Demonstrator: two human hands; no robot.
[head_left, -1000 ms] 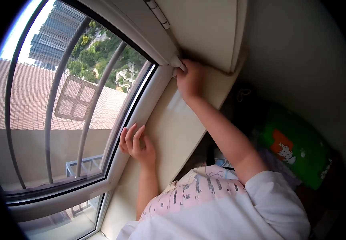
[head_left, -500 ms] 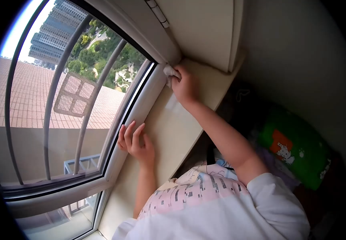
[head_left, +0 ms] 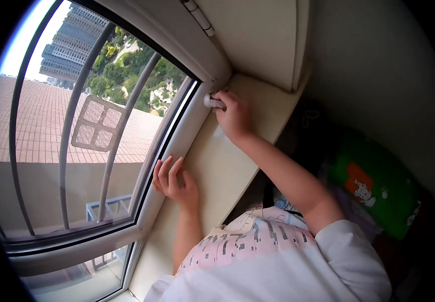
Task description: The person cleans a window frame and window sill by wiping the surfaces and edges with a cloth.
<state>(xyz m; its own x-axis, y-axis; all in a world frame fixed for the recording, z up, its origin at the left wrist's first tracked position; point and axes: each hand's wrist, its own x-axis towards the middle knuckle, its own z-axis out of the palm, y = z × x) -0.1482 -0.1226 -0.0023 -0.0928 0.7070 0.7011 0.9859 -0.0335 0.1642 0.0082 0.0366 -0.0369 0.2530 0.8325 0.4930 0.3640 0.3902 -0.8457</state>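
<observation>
My right hand [head_left: 234, 115] is closed on a crumpled white cloth [head_left: 214, 102], a wipe or rag by its look. The cloth touches the white window frame [head_left: 190, 118] close to its corner, where the frame meets the sill. Lower down the same frame is my left hand [head_left: 176, 183], fingers apart and slightly curled, holding nothing. Its fingertips are at the frame's edge; whether they press on it I cannot tell. Beneath both arms runs the cream window sill [head_left: 217, 166].
Outside the glass stand curved metal bars [head_left: 72, 108] and a square grid piece [head_left: 98, 123]. A cream panel with a hinge [head_left: 198, 17] rises beyond the sill's far end. To the right, below the sill, lies a green bag [head_left: 378, 183] with a dog picture.
My right hand and the cloth have slid a little down the frame, away from the corner. My left hand keeps nearly the same place and pose. The view has shifted slightly.
</observation>
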